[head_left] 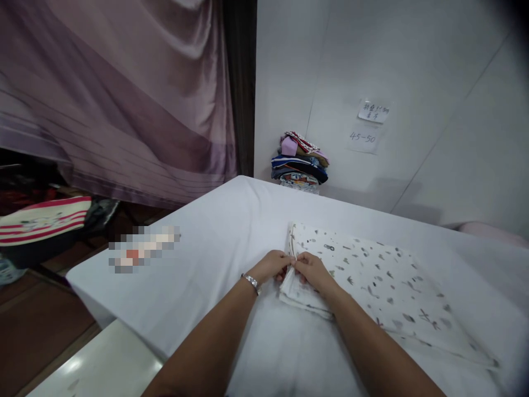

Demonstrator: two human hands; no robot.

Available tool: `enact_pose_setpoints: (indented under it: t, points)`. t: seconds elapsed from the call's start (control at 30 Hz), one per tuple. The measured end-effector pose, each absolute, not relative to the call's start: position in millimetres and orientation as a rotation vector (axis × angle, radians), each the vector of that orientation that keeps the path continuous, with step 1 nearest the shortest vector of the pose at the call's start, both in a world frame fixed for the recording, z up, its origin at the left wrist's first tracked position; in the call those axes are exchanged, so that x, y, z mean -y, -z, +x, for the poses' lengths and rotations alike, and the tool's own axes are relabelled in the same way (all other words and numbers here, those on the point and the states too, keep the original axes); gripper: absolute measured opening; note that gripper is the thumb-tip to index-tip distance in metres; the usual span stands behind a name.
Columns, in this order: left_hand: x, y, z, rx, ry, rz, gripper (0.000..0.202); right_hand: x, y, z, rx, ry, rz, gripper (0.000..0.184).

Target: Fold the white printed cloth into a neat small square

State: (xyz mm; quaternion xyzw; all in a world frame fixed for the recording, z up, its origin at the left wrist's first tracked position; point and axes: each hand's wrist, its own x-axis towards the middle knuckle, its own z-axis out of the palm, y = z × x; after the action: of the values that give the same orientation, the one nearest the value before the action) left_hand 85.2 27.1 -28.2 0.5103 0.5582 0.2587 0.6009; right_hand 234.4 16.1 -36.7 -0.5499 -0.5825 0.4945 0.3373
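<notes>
A white cloth with small grey and dark leaf-like prints (372, 275) lies folded in layers on a white-covered table (198, 309). Both my hands meet at its left edge and pinch the layered fabric there. My left hand (274, 266), with a silvery bracelet at the wrist, closes on the edge from the left. Close against it, my right hand (311, 270) grips the same edge from the right, its forearm passing over the cloth's near left corner. Some fingertips are hidden behind the fabric.
Folded clothes (300, 162) are stacked beyond the table's far edge by the wall. Handwritten paper notes (363, 138) hang on the wall. A blurred-out item (144, 248) lies on the table's left. A purple curtain (165, 110) hangs behind; a red-striped cloth (45, 220) is at far left.
</notes>
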Motion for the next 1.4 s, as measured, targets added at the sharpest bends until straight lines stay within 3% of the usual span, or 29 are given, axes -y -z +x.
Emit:
enact_pose_setpoints:
  t: [0.23,0.47,0.73,0.97,1.4]
  points:
    - [-30,30,81,-1.267,-0.581,1.187,0.031,-18,38,236,1.416,-1.403,-1.434,0.007]
    - [-31,30,78,-1.243,-0.555,1.176,0.019,-16,35,238,1.374,-1.39,-1.463,0.007]
    - [-29,26,82,-1.271,-0.579,1.182,0.011,-14,45,235,1.471,-1.211,-1.435,0.039]
    - [-26,24,84,-1.246,-0.619,1.183,0.02,-11,44,232,1.582,-1.124,-1.471,0.039]
    - [-30,30,77,-1.175,-0.567,1.203,0.033,-11,43,235,1.576,-1.259,-1.402,0.05]
